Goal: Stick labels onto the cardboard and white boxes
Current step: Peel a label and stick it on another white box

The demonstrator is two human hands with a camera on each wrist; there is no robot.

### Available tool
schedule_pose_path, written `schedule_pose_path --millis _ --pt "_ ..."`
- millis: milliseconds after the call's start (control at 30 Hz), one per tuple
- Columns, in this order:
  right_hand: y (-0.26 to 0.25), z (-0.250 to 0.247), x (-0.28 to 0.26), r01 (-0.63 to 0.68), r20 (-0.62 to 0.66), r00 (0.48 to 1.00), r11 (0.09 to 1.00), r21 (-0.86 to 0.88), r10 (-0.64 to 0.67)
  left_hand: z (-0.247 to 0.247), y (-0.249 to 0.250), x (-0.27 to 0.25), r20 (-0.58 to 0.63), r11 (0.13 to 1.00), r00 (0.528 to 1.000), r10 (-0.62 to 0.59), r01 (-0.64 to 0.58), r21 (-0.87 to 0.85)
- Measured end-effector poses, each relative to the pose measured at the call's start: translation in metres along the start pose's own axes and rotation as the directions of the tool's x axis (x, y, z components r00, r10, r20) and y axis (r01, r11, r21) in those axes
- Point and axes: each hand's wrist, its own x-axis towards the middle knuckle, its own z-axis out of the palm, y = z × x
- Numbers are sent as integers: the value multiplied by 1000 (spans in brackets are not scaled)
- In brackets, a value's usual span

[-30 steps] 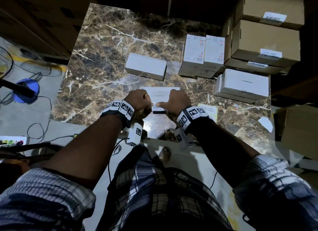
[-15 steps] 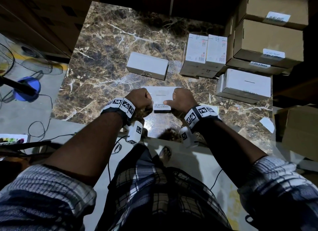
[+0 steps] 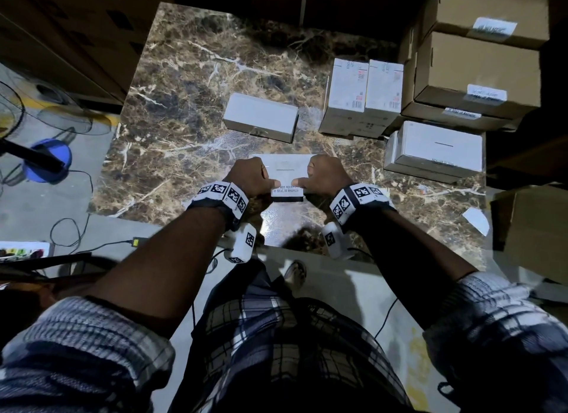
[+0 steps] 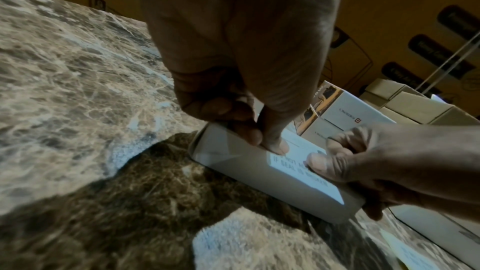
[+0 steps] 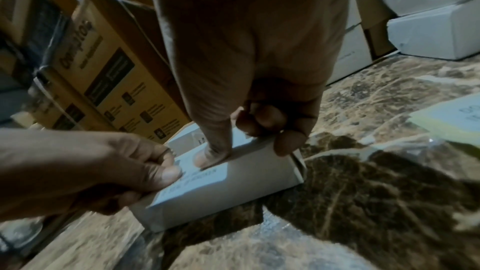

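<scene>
Both my thumbs press a seal label (image 3: 287, 191) onto the near top edge of a white box (image 3: 289, 169) on the marble table (image 3: 184, 111); my left hand (image 3: 250, 175) and right hand (image 3: 325, 175) curl around its ends.

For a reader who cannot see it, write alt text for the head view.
Seen from above, a person's left hand and right hand hold a white box on a marble table, both thumbs pressing a seal label over its near edge. More white boxes and labelled cardboard boxes are stacked at the right.
</scene>
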Motion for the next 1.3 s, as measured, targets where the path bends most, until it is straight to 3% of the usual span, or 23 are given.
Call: schedule_pose_path --millis 133,233,333,500,633,867,1000,1300 --pt "-7 -1 0 4 16 1000 999 -32 -4 6 0 0 -46 997 997 -60 58 -51" --pt "2 -6 2 -11 31 999 999 41 9 9 -3 0 -45 987 995 -89 82 -140" --pt "6 -5 -2 -9 -9 1000 997 80 9 6 -6 -2 -19 983 998 -65 61 -172" --pt "-4 -6 -8 37 -7 999 999 -6 -37 3 -7 1 13 991 999 -35 36 -126" --pt "5 -7 -11 33 -5 999 995 97 -33 3 -10 1 13 988 999 -44 45 -147" --pt "14 -2 -23 182 -138 975 983 25 -177 0 -25 -10 -118 992 985 123 -119 38" --pt "14 -2 -22 273 -110 955 961 -31 -275 -4 -26 -13 -51 959 958 282 -279 53" --pt "15 -30 -12 181 0 983 982 45 -182 -28 -13 -4 42 977 980 192 -195 84"
